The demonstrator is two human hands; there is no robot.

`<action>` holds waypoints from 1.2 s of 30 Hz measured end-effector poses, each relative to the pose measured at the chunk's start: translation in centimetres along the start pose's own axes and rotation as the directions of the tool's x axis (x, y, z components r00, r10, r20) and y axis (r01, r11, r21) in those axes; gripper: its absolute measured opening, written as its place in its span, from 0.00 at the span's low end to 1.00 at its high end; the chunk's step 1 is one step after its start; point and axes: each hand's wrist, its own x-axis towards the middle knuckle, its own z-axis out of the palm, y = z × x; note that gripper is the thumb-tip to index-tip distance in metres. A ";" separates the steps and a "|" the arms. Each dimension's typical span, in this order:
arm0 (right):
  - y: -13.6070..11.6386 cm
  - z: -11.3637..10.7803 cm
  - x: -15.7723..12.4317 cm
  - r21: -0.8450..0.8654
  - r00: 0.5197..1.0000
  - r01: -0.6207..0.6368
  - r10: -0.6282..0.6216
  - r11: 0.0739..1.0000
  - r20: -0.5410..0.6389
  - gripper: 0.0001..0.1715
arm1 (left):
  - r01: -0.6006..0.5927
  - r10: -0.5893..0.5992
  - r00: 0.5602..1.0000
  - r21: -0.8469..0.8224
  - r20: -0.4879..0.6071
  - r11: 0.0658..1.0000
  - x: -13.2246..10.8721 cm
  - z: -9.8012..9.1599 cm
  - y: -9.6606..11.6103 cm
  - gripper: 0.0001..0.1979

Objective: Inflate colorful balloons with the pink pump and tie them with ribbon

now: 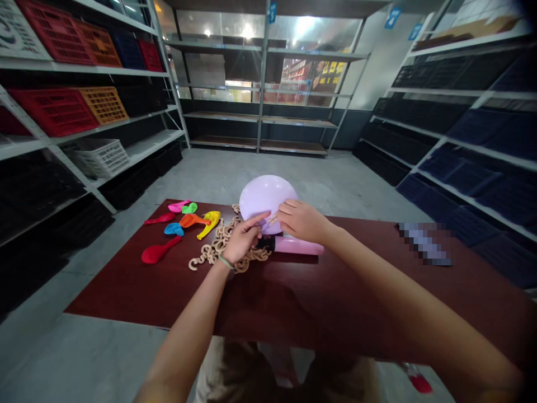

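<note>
Lilac balloon (267, 190), neck between left fingers (255, 220) and right fingers (288, 210), body beyond.

Storeroom or small warehouse. Left rack (90, 68) holds slatted plastic crates (52, 112), red, orange, white. Far rack (263, 73) has blue number tags (392, 18). Right rack (440, 91) lined with dark bins (415, 117). Bare grey floor (218, 168). Glare behind far rack; possibly shop signage (331, 73).

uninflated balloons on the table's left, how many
7: pink one and green one at the back, crimson one and blue one left of the orange one, yellow one rightmost, red one nearest. Others may be hidden underneath.
</note>
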 end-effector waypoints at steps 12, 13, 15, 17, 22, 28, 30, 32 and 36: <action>-0.4 -0.2 0.0 -0.066 0.996 0.064 -0.060 0.996 0.063 0.11 | 0.147 -0.146 0.986 -0.001 0.078 0.989 -0.2 0.4 0.5 0.15; -0.5 -0.3 0.1 -0.063 0.995 0.072 -0.068 0.995 0.067 0.11 | 0.139 -0.139 0.988 0.004 0.073 0.990 -0.2 0.5 0.5 0.12; -0.6 -0.4 0.4 -0.038 0.996 0.072 -0.070 0.997 0.062 0.12 | 0.109 -0.111 0.992 0.028 0.063 0.994 -0.1 0.5 0.4 0.06; -0.7 -0.5 0.6 0.008 0.996 0.065 -0.065 0.998 0.057 0.13 | 0.061 -0.068 0.996 0.105 0.058 0.993 -0.1 0.6 0.3 0.04; -0.7 -0.7 0.7 0.197 0.998 -0.020 0.007 0.980 0.068 0.17 | -0.188 0.170 0.982 0.452 0.079 0.872 -0.3 1.2 0.1 0.09; -1.1 -0.9 1.0 0.305 0.976 -0.180 0.133 0.935 0.170 0.18 | -0.382 0.339 0.918 0.680 0.204 0.626 -0.1 1.2 -0.7 0.09; -1.5 -1.0 1.4 0.305 0.964 -0.235 0.181 0.923 0.197 0.20 | -0.382 0.360 0.912 0.732 0.198 0.564 -0.1 1.1 -1.2 0.09; -2.1 -1.0 2.0 0.285 0.949 -0.289 0.235 0.914 0.208 0.23 | -0.377 0.398 0.901 0.767 0.173 0.519 -0.2 1.1 -1.6 0.10; -3.0 -1.1 3.0 0.312 0.942 -0.318 0.261 0.895 0.210 0.26 | -0.337 0.456 0.886 0.792 0.083 0.510 -0.3 1.0 -1.8 0.11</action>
